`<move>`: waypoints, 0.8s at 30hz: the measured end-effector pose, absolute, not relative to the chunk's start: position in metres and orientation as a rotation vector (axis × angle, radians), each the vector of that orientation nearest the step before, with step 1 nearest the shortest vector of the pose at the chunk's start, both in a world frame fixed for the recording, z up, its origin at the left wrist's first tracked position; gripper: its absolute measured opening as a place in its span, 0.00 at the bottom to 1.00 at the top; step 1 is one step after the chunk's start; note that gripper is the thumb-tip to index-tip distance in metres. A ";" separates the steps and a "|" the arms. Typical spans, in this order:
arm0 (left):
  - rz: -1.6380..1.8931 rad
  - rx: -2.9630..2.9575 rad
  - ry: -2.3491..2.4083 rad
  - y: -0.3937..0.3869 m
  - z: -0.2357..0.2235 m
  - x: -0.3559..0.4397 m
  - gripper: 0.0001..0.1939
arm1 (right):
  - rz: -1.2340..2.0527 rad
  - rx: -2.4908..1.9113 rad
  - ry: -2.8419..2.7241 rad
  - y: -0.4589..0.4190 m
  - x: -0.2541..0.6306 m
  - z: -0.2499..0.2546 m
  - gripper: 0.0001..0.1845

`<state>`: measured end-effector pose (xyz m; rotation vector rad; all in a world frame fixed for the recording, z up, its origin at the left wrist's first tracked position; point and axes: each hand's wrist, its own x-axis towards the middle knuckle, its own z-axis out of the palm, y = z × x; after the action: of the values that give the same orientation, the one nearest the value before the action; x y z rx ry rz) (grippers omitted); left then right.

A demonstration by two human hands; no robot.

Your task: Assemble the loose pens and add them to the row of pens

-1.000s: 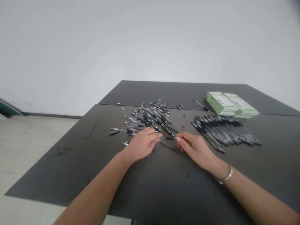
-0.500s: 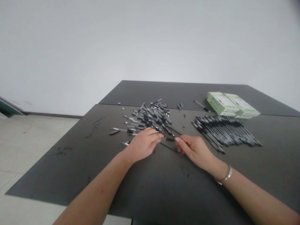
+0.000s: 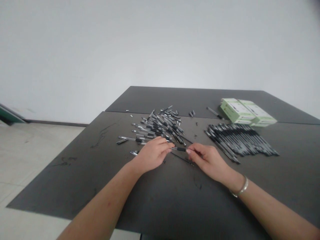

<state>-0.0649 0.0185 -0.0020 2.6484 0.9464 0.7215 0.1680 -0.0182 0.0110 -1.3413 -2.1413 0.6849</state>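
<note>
My left hand (image 3: 152,153) and my right hand (image 3: 208,159) meet over a dark table (image 3: 75,173), both pinched on one pen (image 3: 180,149) with a black grip, held level between the fingertips. Just behind the hands lies a loose heap of pen parts (image 3: 157,126), barrels and caps scattered about. A thin dark refill (image 3: 182,158) lies on the table under the hands. A silver bangle (image 3: 241,188) is on my right wrist.
To the right lies a tidy row of several black pens (image 3: 240,138). Behind it stand two pale green boxes (image 3: 246,111). A second table (image 3: 175,98) adjoins at the back. Pale floor (image 3: 30,143) is on the left.
Hardly anything has moved. My right hand has shifted slightly toward me while both hands keep their pinch on the pen.
</note>
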 end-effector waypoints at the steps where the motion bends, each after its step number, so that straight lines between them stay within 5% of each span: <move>1: 0.725 2.647 0.944 0.018 -0.002 -0.065 0.14 | 0.692 -1.345 -2.147 -0.018 0.168 0.011 0.17; 7: 0.705 2.643 0.946 0.018 -0.001 -0.064 0.14 | 0.754 -1.349 -2.170 -0.016 0.168 0.009 0.23; 15: 0.716 2.642 0.955 0.019 -0.003 -0.066 0.14 | 0.680 -1.354 -2.129 -0.018 0.170 0.010 0.08; 24: 0.712 2.654 0.940 0.019 -0.002 -0.065 0.14 | 0.710 -1.341 -2.184 -0.016 0.168 0.008 0.23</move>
<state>-0.0650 0.0185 -0.0020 2.6540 0.9403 0.7116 0.1683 -0.0164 0.0080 -1.3405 -2.1840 0.7102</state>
